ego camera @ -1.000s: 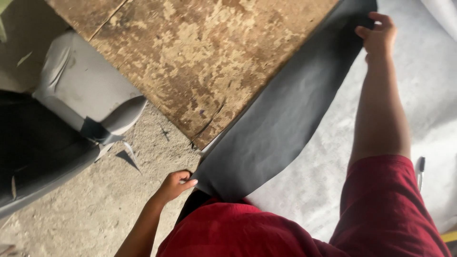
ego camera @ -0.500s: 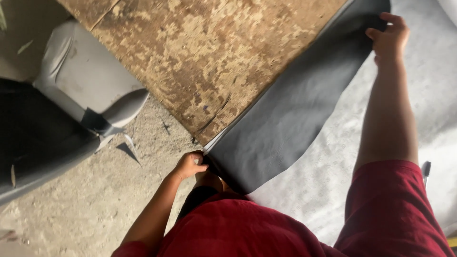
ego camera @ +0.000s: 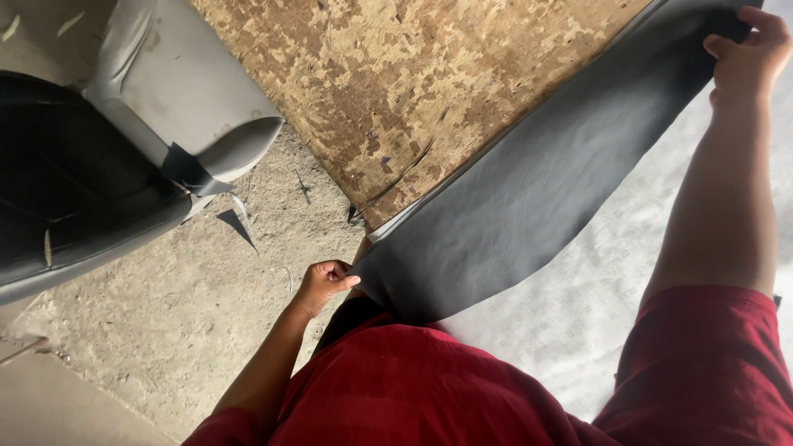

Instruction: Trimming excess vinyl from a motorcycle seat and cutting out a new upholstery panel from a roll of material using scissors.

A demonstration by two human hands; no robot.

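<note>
Lit by strong daylight from the right, washing out the pale grey sheet [ego camera: 578, 322] and glaring along the right forearm. Warm and bright across the worn plywood board [ego camera: 396, 91]; dimmer over the concrete floor [ego camera: 165, 330] at left. Deep, nearly detail-free black inside the seat cushion [ego camera: 58, 190], with a sharp small shadow cast beside it. Mostly sharp at centre, slightly soft on the red shirt [ego camera: 446, 396] closest to the lens. Mild wide-angle stretch near the edges.
</note>
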